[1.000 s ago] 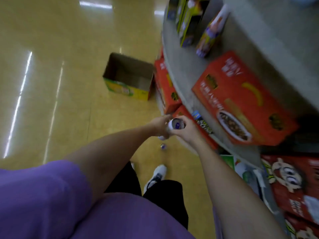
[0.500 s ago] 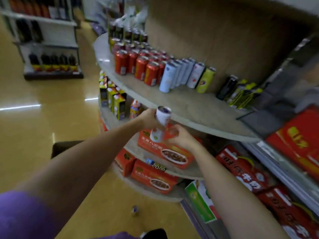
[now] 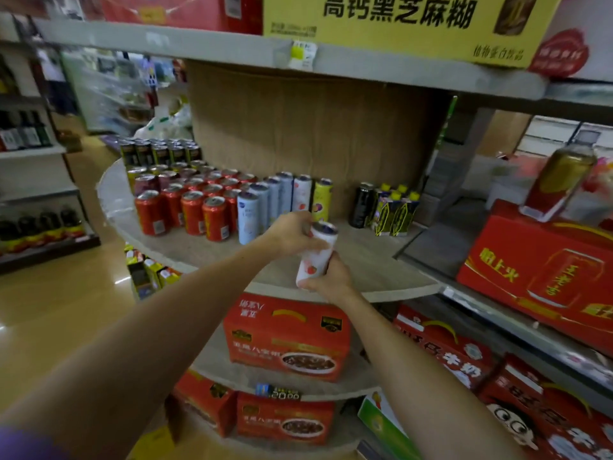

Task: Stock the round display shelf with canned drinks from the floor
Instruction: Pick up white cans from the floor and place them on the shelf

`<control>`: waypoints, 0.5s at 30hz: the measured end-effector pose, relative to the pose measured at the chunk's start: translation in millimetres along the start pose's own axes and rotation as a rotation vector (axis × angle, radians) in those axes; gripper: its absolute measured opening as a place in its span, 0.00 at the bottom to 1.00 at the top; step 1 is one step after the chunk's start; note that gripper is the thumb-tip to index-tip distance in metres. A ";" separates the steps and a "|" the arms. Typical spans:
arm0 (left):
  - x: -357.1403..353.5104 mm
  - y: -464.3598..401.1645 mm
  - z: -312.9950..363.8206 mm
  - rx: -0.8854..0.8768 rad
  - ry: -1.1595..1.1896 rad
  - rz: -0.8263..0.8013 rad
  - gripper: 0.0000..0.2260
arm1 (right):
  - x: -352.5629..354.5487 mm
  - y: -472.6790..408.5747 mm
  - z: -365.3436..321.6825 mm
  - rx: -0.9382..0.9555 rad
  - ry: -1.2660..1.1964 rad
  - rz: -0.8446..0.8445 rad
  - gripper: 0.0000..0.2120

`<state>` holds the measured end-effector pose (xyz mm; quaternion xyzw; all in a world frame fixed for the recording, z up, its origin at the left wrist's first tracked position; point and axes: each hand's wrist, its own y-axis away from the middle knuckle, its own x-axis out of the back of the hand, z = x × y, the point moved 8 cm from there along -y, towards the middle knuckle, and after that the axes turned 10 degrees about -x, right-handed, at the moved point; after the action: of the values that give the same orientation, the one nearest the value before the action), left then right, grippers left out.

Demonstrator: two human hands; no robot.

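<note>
While both grip white can [image 3: 316,257] | left hand [image 3: 292,234] | right hand [image 3: 330,280] | box [image 3: 398,24]: 高钙黑芝麻糊

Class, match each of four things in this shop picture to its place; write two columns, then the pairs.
Things:
1 white can
2 red cans
3 yellow box
4 bottle

Places:
A top shelf
B held in both hands
C left on the round shelf
D on a red carton, right

Pairs: 1-B, 2-C, 3-A, 4-D
</note>
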<state>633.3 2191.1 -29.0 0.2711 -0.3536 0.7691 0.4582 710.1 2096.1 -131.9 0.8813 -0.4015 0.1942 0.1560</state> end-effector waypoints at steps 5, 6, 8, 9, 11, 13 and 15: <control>-16.1 -48.5 -24.1 0.045 0.008 -0.019 0.23 | 4.0 -67.4 17.2 -0.036 -0.034 0.045 0.42; -17.6 -57.0 -30.1 0.056 -0.003 -0.012 0.22 | 3.5 -74.7 13.9 -0.030 -0.045 0.045 0.40; -16.7 -71.8 -42.5 0.076 -0.060 0.021 0.20 | 0.3 -91.3 9.5 -0.018 -0.027 0.052 0.38; -14.7 -77.5 -49.1 0.092 -0.084 0.035 0.19 | -2.7 -101.9 8.4 -0.011 -0.007 0.049 0.38; -10.1 -87.6 -62.3 0.132 -0.073 0.051 0.17 | -10.2 -124.7 6.3 -0.003 0.038 0.040 0.38; -3.3 -98.1 -72.3 0.171 -0.064 0.066 0.14 | -13.9 -144.4 -0.6 0.023 0.100 0.062 0.39; 0.9 -113.0 -82.5 0.205 -0.081 0.073 0.11 | -16.0 -161.5 -10.4 0.064 0.186 0.081 0.39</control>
<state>726.5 2294.2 -44.7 0.3343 -0.3008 0.8060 0.3849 822.2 2212.5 -149.4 0.8471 -0.4141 0.2942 0.1562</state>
